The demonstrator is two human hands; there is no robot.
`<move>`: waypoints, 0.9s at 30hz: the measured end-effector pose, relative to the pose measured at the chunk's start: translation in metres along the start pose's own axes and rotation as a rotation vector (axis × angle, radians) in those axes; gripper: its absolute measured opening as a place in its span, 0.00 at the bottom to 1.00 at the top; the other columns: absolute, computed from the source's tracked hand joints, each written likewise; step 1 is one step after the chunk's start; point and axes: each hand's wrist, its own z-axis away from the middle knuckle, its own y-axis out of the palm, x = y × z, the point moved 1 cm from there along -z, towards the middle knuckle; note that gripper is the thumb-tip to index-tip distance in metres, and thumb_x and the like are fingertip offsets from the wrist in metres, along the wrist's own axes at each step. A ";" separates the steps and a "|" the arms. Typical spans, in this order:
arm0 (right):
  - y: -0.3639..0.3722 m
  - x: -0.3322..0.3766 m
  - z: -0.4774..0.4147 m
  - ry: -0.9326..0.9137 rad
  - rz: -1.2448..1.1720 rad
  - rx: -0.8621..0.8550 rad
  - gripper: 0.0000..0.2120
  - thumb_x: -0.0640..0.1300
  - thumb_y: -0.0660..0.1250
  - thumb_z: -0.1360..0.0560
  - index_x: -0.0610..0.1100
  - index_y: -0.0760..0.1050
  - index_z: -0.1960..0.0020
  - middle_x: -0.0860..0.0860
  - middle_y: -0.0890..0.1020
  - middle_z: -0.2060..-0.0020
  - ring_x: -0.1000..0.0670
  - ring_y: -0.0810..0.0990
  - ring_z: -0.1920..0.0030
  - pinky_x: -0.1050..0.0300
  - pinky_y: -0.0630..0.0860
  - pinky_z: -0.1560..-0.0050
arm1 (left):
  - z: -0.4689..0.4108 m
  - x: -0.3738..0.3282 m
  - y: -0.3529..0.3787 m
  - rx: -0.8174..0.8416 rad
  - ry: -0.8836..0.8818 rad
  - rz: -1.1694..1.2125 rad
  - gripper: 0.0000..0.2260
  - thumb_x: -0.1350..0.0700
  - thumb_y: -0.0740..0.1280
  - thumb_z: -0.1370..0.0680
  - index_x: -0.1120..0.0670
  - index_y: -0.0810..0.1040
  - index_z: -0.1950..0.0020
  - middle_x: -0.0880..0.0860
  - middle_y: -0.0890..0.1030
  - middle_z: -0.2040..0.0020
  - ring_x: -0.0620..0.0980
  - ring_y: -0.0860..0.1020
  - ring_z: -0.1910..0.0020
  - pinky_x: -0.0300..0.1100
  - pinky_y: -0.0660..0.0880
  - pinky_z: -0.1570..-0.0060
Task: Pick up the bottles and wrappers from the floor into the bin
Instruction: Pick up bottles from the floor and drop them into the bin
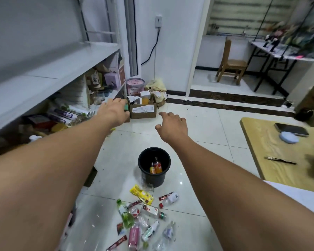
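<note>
Single head view, forward and down (wide-angle), over tiled floor (198, 127).

No text can be read with certainty in this view. Several things carry printing, but it is too small or too blurred: the yellow wrapper (142, 194) on the floor, the red-and-white label of a clear bottle (153, 211), the green pouch (125, 214), the pink bottle (134, 236) and the red wrapper (117, 243). The paper label on the cardboard box (143, 108) shows only dark marks, and the pink tub (135, 86) has unclear lettering.
</note>
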 end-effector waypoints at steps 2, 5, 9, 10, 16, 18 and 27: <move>-0.025 0.000 0.012 0.007 -0.016 -0.011 0.22 0.48 0.55 0.21 0.46 0.63 0.27 0.45 0.72 0.34 0.44 0.69 0.34 0.48 0.61 0.34 | 0.011 -0.007 -0.023 -0.014 0.003 0.002 0.23 0.49 0.58 0.20 0.52 0.61 0.26 0.55 0.65 0.27 0.57 0.64 0.30 0.54 0.60 0.32; -0.061 0.006 0.033 0.010 -0.026 -0.013 0.23 0.49 0.56 0.21 0.47 0.63 0.27 0.45 0.72 0.33 0.44 0.69 0.34 0.48 0.61 0.33 | 0.033 -0.015 -0.049 0.004 0.013 -0.006 0.24 0.48 0.58 0.20 0.53 0.60 0.25 0.55 0.64 0.27 0.57 0.64 0.29 0.53 0.61 0.31; -0.096 0.018 0.054 0.017 -0.031 -0.042 0.23 0.50 0.56 0.21 0.47 0.63 0.27 0.45 0.71 0.32 0.43 0.67 0.32 0.46 0.57 0.30 | 0.060 -0.015 -0.067 0.018 0.040 -0.006 0.25 0.47 0.58 0.20 0.54 0.60 0.25 0.53 0.64 0.26 0.55 0.64 0.29 0.51 0.60 0.31; -0.103 0.021 0.060 0.022 -0.033 -0.049 0.23 0.51 0.55 0.21 0.47 0.63 0.27 0.45 0.71 0.32 0.43 0.67 0.31 0.45 0.56 0.29 | 0.066 -0.013 -0.071 0.017 0.045 -0.002 0.25 0.47 0.57 0.20 0.54 0.59 0.24 0.53 0.63 0.25 0.55 0.63 0.28 0.51 0.60 0.30; -0.116 0.050 0.108 0.048 -0.022 -0.026 0.25 0.52 0.55 0.21 0.47 0.61 0.26 0.46 0.68 0.30 0.44 0.64 0.29 0.44 0.52 0.27 | 0.106 0.010 -0.078 0.045 0.078 0.007 0.28 0.45 0.56 0.20 0.53 0.55 0.23 0.53 0.57 0.23 0.53 0.57 0.24 0.52 0.52 0.26; -0.116 0.063 0.129 0.062 -0.004 -0.020 0.25 0.52 0.55 0.21 0.47 0.61 0.25 0.46 0.67 0.29 0.44 0.63 0.28 0.43 0.52 0.27 | 0.122 0.024 -0.079 0.036 0.093 0.015 0.27 0.45 0.56 0.20 0.53 0.55 0.23 0.52 0.58 0.23 0.53 0.57 0.24 0.52 0.52 0.26; -0.100 0.137 0.224 0.130 0.019 -0.017 0.28 0.54 0.52 0.20 0.49 0.53 0.22 0.46 0.65 0.27 0.44 0.62 0.28 0.44 0.50 0.26 | 0.200 0.098 -0.081 0.071 0.149 0.011 0.29 0.44 0.56 0.20 0.49 0.50 0.22 0.50 0.50 0.21 0.53 0.52 0.23 0.51 0.49 0.25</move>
